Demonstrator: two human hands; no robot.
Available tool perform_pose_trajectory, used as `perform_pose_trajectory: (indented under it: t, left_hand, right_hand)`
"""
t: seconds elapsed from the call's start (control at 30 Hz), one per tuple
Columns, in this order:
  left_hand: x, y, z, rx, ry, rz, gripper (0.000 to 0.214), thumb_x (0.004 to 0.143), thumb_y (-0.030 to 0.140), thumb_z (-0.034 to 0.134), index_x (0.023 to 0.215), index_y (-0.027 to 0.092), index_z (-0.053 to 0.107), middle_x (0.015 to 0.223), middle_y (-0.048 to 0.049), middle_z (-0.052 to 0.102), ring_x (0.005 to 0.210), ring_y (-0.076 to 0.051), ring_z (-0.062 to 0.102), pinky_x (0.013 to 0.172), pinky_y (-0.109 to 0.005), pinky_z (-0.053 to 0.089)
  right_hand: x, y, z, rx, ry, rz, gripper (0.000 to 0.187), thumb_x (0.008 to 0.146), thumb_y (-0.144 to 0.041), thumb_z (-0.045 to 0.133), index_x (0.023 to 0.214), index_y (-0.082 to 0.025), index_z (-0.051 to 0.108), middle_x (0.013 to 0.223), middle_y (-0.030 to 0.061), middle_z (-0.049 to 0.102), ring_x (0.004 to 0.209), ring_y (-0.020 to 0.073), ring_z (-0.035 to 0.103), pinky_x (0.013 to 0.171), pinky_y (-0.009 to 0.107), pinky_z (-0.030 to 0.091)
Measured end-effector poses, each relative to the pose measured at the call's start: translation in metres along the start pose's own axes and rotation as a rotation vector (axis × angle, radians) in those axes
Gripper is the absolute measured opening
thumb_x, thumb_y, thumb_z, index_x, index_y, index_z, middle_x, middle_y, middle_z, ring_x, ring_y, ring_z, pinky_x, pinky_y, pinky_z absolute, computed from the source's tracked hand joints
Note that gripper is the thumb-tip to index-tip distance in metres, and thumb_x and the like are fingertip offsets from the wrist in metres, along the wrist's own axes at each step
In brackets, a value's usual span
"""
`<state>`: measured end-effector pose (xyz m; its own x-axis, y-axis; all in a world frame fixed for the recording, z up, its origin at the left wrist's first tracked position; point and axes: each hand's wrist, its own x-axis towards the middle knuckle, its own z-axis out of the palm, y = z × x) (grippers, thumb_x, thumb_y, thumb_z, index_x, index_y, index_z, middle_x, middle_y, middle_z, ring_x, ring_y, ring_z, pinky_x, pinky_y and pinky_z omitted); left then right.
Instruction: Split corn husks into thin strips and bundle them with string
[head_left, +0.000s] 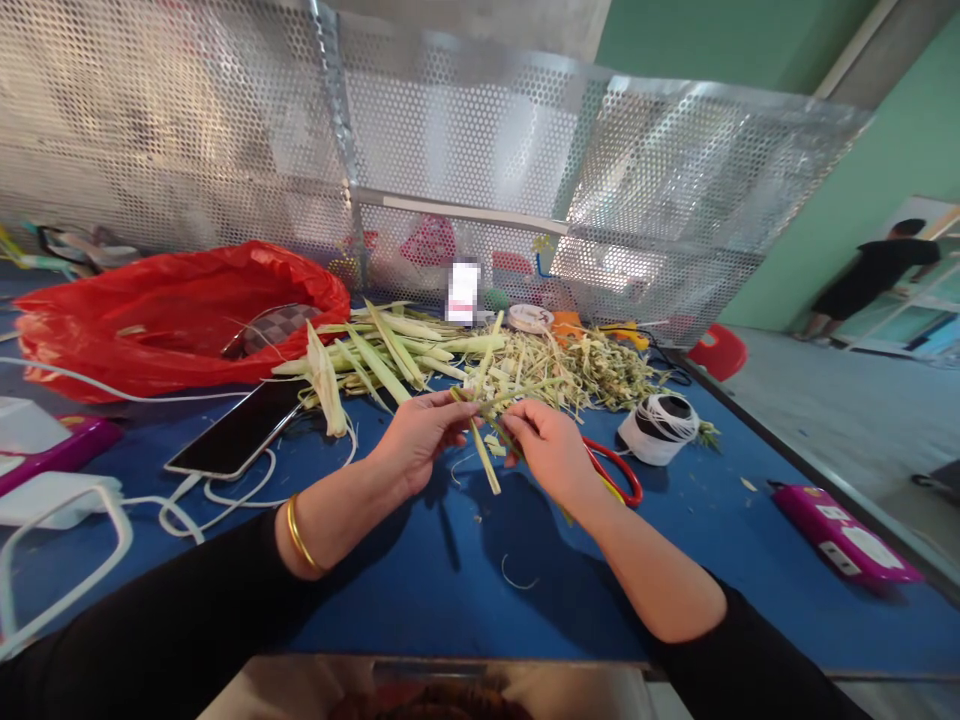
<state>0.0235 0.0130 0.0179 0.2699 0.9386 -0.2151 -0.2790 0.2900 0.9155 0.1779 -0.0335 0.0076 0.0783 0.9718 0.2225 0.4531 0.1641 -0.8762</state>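
Over the blue table, my left hand (420, 440) pinches crossed pale green leaf strips (486, 462), which look like corn husk. My right hand (551, 450), just beside it, is closed on the same strips, with its fingertips partly hidden. One strip slants down between the hands and others stick up beyond them. Behind my hands lie long green husk leaves (386, 368) and a heap of shredded pieces (551, 365). Red-handled scissors (628, 482) lie partly behind my right forearm. Farther right is a spool of white string (654, 430).
An open red plastic bag (112, 310) sits at the left, near a phone (236, 432) and white cables (112, 520). A purple packet (847, 535) lies at the right. A perforated metal divider (465, 130) stands behind; a person (870, 270) is far off.
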Motion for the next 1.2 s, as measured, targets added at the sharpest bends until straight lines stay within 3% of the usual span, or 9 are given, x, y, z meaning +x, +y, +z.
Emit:
perform_pose_trajectory:
  t: [0.03, 0.13, 0.23, 0.37, 0.53, 0.8, 0.9, 1.07, 1.2]
  left_hand:
    - [0.002, 0.002, -0.001, -0.032, 0.031, -0.003, 0.007, 0.066, 0.009, 0.07, 0.072, 0.012, 0.068, 0.065, -0.0021, 0.065, 0.057, -0.008, 0.06, 0.045, -0.015, 0.041]
    - [0.004, 0.005, -0.004, -0.072, 0.078, -0.018, 0.008, 0.065, 0.008, 0.07, 0.064, 0.012, 0.064, 0.06, -0.001, 0.063, 0.053, -0.008, 0.058, 0.044, -0.015, 0.04]
    - [0.003, 0.004, -0.005, -0.022, 0.055, -0.007, 0.007, 0.063, 0.012, 0.072, 0.065, 0.012, 0.065, 0.059, 0.0001, 0.062, 0.05, -0.006, 0.055, 0.044, -0.016, 0.038]
    - [-0.002, -0.003, -0.002, 0.151, -0.04, 0.091, 0.008, 0.062, 0.018, 0.072, 0.069, 0.014, 0.07, 0.059, 0.001, 0.062, 0.05, -0.006, 0.052, 0.044, -0.017, 0.035]
    - [-0.011, -0.005, 0.005, 0.358, -0.174, 0.129, 0.013, 0.063, 0.016, 0.067, 0.073, 0.014, 0.074, 0.059, -0.0008, 0.064, 0.053, -0.009, 0.053, 0.044, -0.019, 0.034]
    - [-0.016, -0.005, 0.007, 0.377, -0.296, 0.064, 0.013, 0.065, 0.023, 0.067, 0.072, 0.014, 0.073, 0.057, -0.0003, 0.062, 0.053, -0.01, 0.051, 0.051, -0.021, 0.037]
    - [-0.017, -0.008, 0.009, 0.425, -0.221, 0.109, 0.012, 0.061, 0.024, 0.072, 0.07, 0.015, 0.073, 0.054, 0.0017, 0.059, 0.05, -0.009, 0.047, 0.05, -0.021, 0.035]
    - [-0.015, -0.005, 0.009, 0.309, -0.107, 0.162, 0.008, 0.062, 0.023, 0.073, 0.066, 0.016, 0.073, 0.055, 0.0014, 0.06, 0.05, -0.008, 0.047, 0.053, -0.021, 0.04]
    - [-0.007, -0.003, 0.004, 0.164, -0.087, 0.122, 0.008, 0.063, 0.021, 0.074, 0.069, 0.016, 0.073, 0.067, -0.0016, 0.067, 0.058, -0.008, 0.055, 0.061, -0.021, 0.046]
  right_hand:
    - [-0.001, -0.001, -0.001, -0.041, -0.021, -0.098, 0.012, 0.087, -0.024, 0.048, 0.085, -0.021, 0.059, 0.063, -0.0019, 0.062, 0.052, 0.0143, 0.061, 0.057, 0.027, 0.048]
    - [-0.003, -0.004, -0.005, -0.198, -0.1, -0.41, 0.026, 0.088, -0.012, 0.045, 0.109, -0.023, 0.058, 0.093, 0.0034, 0.069, 0.081, 0.0164, 0.066, 0.075, 0.029, 0.049]
    - [-0.004, -0.007, -0.007, -0.481, -0.099, -0.687, 0.023, 0.09, -0.013, 0.047, 0.104, -0.021, 0.063, 0.1, 0.0061, 0.07, 0.089, 0.0179, 0.063, 0.079, 0.03, 0.047]
    - [-0.005, -0.009, -0.007, -0.646, 0.076, -0.913, 0.017, 0.089, -0.016, 0.052, 0.096, -0.02, 0.067, 0.088, 0.0052, 0.071, 0.077, 0.0164, 0.062, 0.077, 0.031, 0.045]
    - [-0.005, -0.01, -0.01, -0.517, 0.291, -0.711, 0.009, 0.086, -0.019, 0.058, 0.079, -0.021, 0.064, 0.082, 0.0033, 0.067, 0.081, 0.0178, 0.061, 0.08, 0.033, 0.042]
    - [0.002, -0.002, -0.007, -0.457, 0.243, -0.337, 0.024, 0.084, -0.023, 0.058, 0.061, -0.02, 0.05, 0.063, -0.0012, 0.054, 0.063, 0.0153, 0.051, 0.064, 0.027, 0.037]
    - [0.0, -0.003, -0.006, -0.459, 0.247, -0.334, 0.021, 0.085, -0.024, 0.058, 0.064, -0.02, 0.052, 0.066, -0.0001, 0.056, 0.066, 0.016, 0.052, 0.065, 0.027, 0.037]
    - [-0.002, -0.006, -0.01, -0.555, 0.347, -0.512, 0.013, 0.088, -0.03, 0.056, 0.092, -0.019, 0.06, 0.084, 0.0066, 0.063, 0.081, 0.021, 0.057, 0.074, 0.032, 0.04]
    - [-0.004, -0.004, -0.008, -0.741, 0.132, -0.567, 0.017, 0.091, -0.027, 0.05, 0.082, -0.019, 0.061, 0.075, 0.0056, 0.065, 0.066, 0.0179, 0.056, 0.066, 0.03, 0.036]
